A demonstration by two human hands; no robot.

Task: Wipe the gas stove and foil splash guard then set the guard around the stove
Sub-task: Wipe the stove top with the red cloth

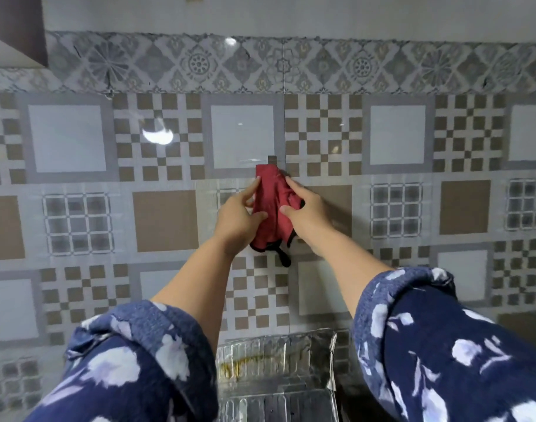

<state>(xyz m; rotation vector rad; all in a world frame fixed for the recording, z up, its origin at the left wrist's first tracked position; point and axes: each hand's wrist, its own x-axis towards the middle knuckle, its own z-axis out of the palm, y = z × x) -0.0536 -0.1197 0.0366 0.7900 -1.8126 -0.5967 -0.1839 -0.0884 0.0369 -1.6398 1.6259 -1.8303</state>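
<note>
A red cloth with black trim (271, 205) hangs against the tiled wall from a small metal hook (271, 159). My left hand (239, 214) holds its left side, thumb and fingers pinching the fabric. My right hand (306, 211) grips its right side, fingers laid over the folds. Both arms reach up and forward, with blue flowered sleeves rolled back. Low in the frame, between my arms, the foil splash guard (278, 354) stands against the wall, crinkled and marked with yellow-brown stains. The gas stove is hidden from view.
The patterned tile wall (166, 220) fills the view. A dark cabinet corner (15, 28) juts in at the top left. A dark strip of countertop (347, 397) shows to the right of the foil.
</note>
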